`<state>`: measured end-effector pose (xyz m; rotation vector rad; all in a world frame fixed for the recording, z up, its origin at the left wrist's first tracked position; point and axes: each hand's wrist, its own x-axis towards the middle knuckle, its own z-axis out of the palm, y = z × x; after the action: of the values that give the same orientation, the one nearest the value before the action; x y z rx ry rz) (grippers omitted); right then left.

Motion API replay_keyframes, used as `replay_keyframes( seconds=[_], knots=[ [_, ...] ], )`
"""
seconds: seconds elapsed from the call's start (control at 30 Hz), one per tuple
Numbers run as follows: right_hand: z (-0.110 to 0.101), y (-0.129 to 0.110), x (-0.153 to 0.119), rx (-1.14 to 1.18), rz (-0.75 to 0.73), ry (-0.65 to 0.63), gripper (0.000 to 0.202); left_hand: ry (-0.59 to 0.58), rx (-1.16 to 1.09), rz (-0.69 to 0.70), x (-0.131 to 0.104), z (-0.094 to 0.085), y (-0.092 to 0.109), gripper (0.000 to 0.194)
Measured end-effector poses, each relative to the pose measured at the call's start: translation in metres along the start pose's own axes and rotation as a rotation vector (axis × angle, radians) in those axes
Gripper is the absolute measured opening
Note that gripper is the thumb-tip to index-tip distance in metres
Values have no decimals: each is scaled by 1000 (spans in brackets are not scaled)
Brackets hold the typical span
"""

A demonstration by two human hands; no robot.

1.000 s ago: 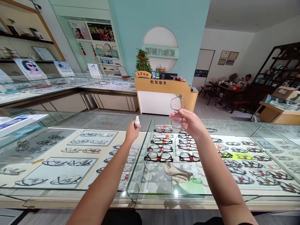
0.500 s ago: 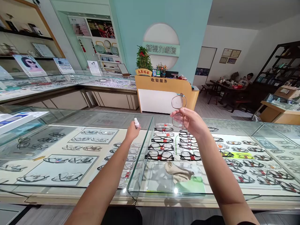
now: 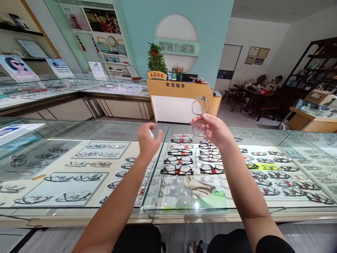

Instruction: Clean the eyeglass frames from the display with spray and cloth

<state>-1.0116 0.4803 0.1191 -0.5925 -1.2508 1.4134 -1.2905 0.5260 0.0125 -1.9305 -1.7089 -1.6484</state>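
My right hand (image 3: 214, 128) pinches a pair of eyeglasses (image 3: 199, 128) by the bridge and holds it up on end above the glass counter, one lens above the other. To the left, my left hand (image 3: 147, 140) is raised over the counter with its fingers curled and its thumb standing apart. A bit of a small white bottle (image 3: 151, 134) shows between thumb and fingers; the hand hides most of it. Below my right hand, a crumpled beige cloth (image 3: 198, 185) lies on the counter near a green sheet (image 3: 214, 200).
The glass display counter (image 3: 147, 211) holds rows of spectacle frames (image 3: 177, 170). A white box (image 3: 21, 133) lies at its left end. Beyond stand a wooden cash desk (image 3: 181, 91) with plants and more display cases (image 3: 118, 102). A person (image 3: 275, 84) sits at a far table.
My left hand has turned and opened its thumb outward, so the bottle now is mostly hidden. My right hand still holds the eyeglasses upright. The view has shifted slightly.
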Motion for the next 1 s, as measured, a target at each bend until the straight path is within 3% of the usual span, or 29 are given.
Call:
replay_keyframes(
  seconds=[0.03, 0.1, 0.17, 0.2, 0.27, 0.37, 0.5, 0.6, 0.67, 0.77, 0.87, 1.0],
  knots=[
    [-1, 0, 0, 3, -3, -2, 24, -224, -84, 57, -7, -3, 17, 18],
    [-1, -1, 1, 5, -8, -4, 24, -715, -195, 185, -24, -6, 48, 20],
    [-1, -1, 1, -2, -9, 1, 24, -1100, -166, 361, -42, -7, 71, 19],
    [-1, -2, 1, -7, -10, 2, 24, -1215, -129, 436, -51, -6, 80, 21],
    [-1, -3, 1, -8, -16, -4, 23, -1321, -22, 525, -66, -3, 90, 35],
    [0, -3, 1, 9, -17, -27, 23, -1371, 57, 583, -81, 5, 94, 39],
    [0, -2, 3, 34, 3, -19, 25, -1353, -80, 640, -90, 13, 93, 17],
    [0, -2, 3, 55, 9, -16, 24, -1371, -205, 568, -89, 15, 92, 11],
    [0, -2, 2, 53, 10, -10, 23, -1417, -322, 401, -84, 14, 90, 16],
    [0, -4, 1, 38, -1, 0, 23, -1431, -636, -4, -75, 15, 82, 29],
    [-3, -5, 0, 21, -17, -1, 23, -1287, -932, -408, -64, 16, 70, 43],
    [-4, -8, -1, 18, -35, 1, 22, -1087, -1255, -629, -46, 12, 60, 49]
  ],
)
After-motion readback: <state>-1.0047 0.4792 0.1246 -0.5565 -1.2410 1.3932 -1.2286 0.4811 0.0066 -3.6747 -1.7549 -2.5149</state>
